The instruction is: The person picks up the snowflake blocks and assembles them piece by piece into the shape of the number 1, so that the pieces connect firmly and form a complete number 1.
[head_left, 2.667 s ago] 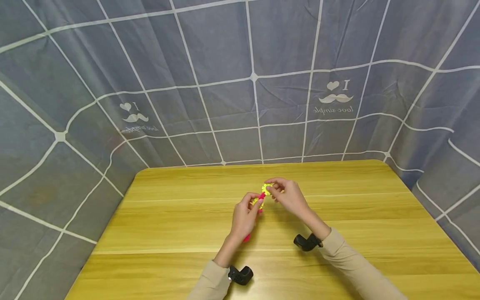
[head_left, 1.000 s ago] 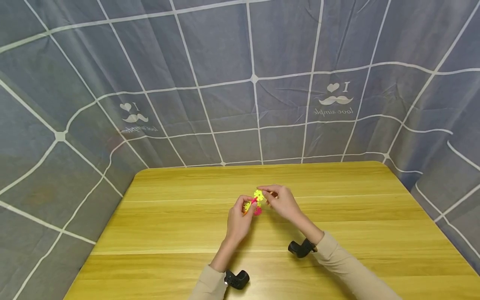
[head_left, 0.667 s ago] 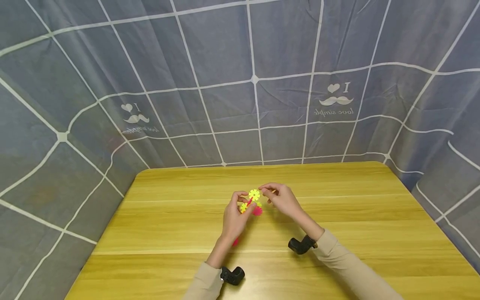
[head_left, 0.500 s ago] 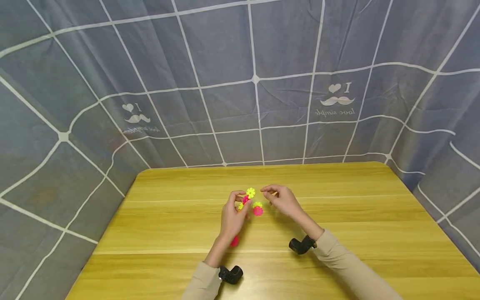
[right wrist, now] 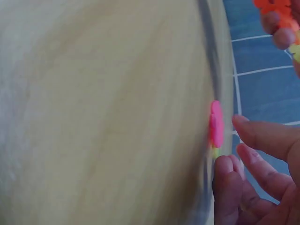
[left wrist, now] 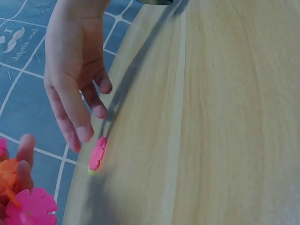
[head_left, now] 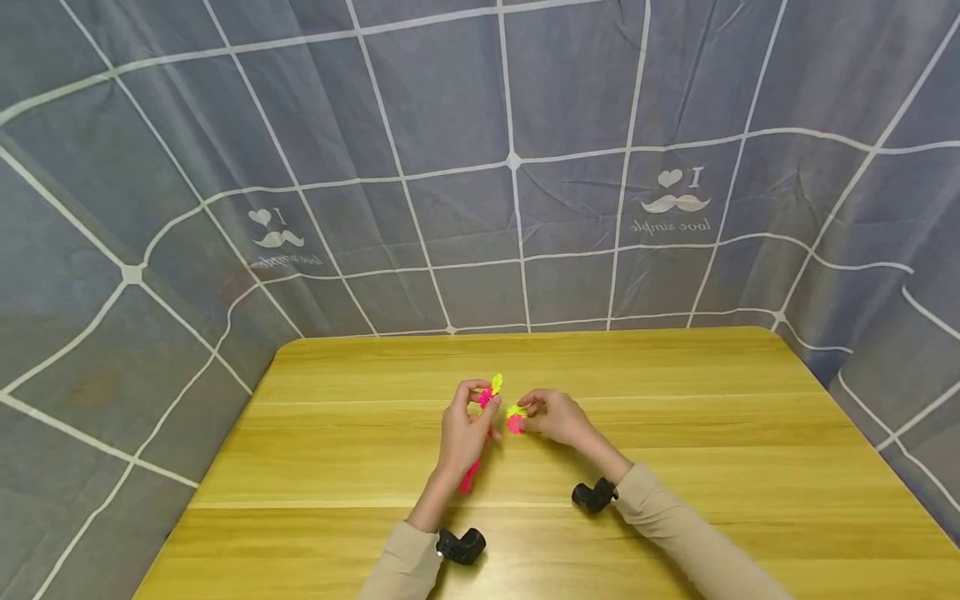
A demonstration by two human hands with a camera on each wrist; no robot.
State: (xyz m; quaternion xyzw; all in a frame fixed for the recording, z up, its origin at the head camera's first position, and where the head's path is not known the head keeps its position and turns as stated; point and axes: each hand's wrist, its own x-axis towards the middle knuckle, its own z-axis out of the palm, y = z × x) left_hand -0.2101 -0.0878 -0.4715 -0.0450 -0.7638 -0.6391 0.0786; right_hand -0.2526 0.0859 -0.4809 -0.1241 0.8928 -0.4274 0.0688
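My left hand [head_left: 461,429] pinches a joined cluster of notched plastic snowflake discs. A yellow disc [head_left: 497,382] and a pink disc [head_left: 486,397] show at its fingertips; another pink piece [head_left: 469,477] shows beside the wrist. In the left wrist view, an orange disc [left wrist: 8,173] and a pink disc [left wrist: 35,208] of the cluster appear beside the fingers. On the table lie a pink disc [right wrist: 216,124] and a yellow disc [right wrist: 215,152], close together. My right hand [head_left: 557,417] reaches over them with thumb and fingers apart, fingertips right by their edge, holding nothing.
The wooden table [head_left: 337,450] ends at a far edge, with a grey-blue grid-patterned curtain [head_left: 450,208] behind it and at both sides. Black wrist cameras [head_left: 461,547] are strapped to both wrists.
The right hand has let go of the cluster's yellow disc and come down to the discs on the table. The left hand has moved left with the cluster and turned it.
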